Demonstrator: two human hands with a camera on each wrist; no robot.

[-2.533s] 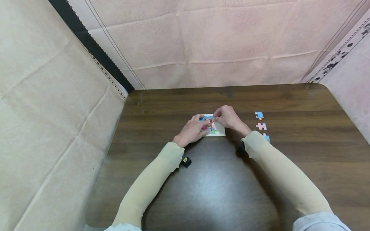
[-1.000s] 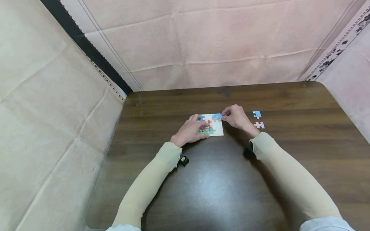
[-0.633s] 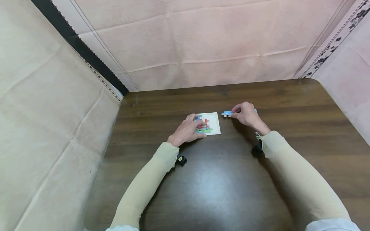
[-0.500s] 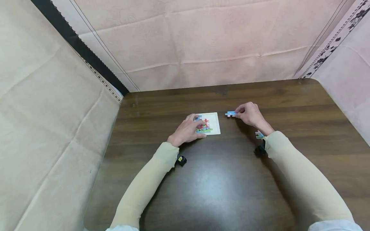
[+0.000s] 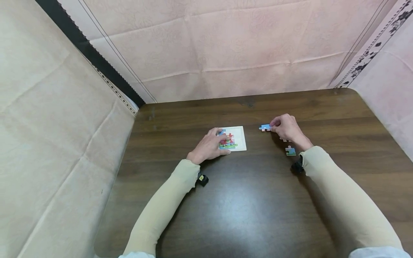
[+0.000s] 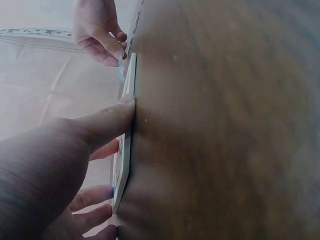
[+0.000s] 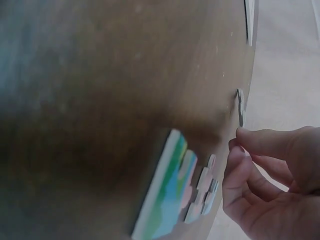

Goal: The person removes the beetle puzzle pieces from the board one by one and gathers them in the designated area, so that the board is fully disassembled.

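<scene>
My left hand [image 5: 209,145] rests spread across the left part of a white puzzle board [image 5: 240,138] with a partly filled cartoon picture. In the left wrist view its thumb [image 6: 107,120] lies against the board's near edge and other fingers reach the side. My right hand [image 5: 288,129], right of the board, pinches a blue puzzle piece [image 5: 265,127] between thumb and fingertips, at table level in the right wrist view. Under that hand lies a pink puzzle piece [image 7: 202,187], mostly hidden in the head view, and nearer me a green and blue puzzle piece [image 5: 290,151].
The brown wooden table [image 5: 206,211] reaches back to a pale cloth wall [image 5: 245,46]. Another cloth [image 5: 64,143] hangs along the left side. Each wrist carries a small black camera [image 5: 202,179].
My right hand has drawn the blue puzzle piece off the board's upper right and moved it rightward. The left hand stays on the board. The green and blue piece has come into view.
</scene>
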